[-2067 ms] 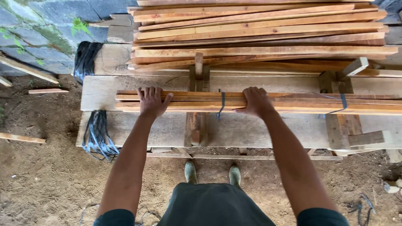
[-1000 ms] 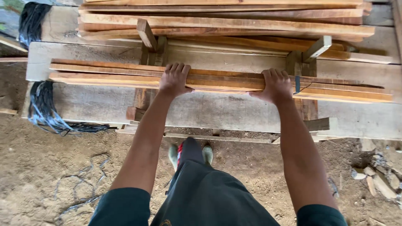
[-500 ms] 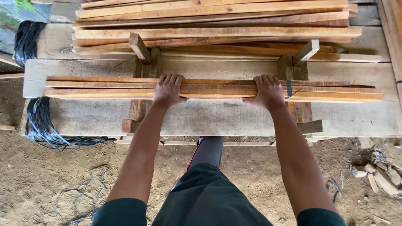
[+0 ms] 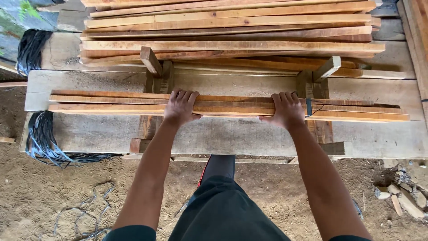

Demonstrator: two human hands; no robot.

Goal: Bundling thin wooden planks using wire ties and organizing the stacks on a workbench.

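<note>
A bundle of long reddish wooden slats point(image 4: 111, 103) lies lengthwise across a wide grey plank bench point(image 4: 249, 134), tied with a dark strap near its right part. My left hand point(image 4: 180, 107) grips the bundle left of its middle, fingers curled over the top. My right hand point(image 4: 287, 109) grips it right of the middle, just beside the strap. Both arms reach straight forward.
A larger stack of loose slats point(image 4: 232, 31) fills the back of the bench behind two upright wooden stops point(image 4: 156, 67). Black strapping bunches point(image 4: 42, 138) hang off the bench's left end. Sandy ground, strap scraps and rubble point(image 4: 401, 196) lie below.
My hands have shifted right along the bundle and closed around it; earlier the left hand lay flat. The view has moved left and closer, and one leg has stepped forward.
</note>
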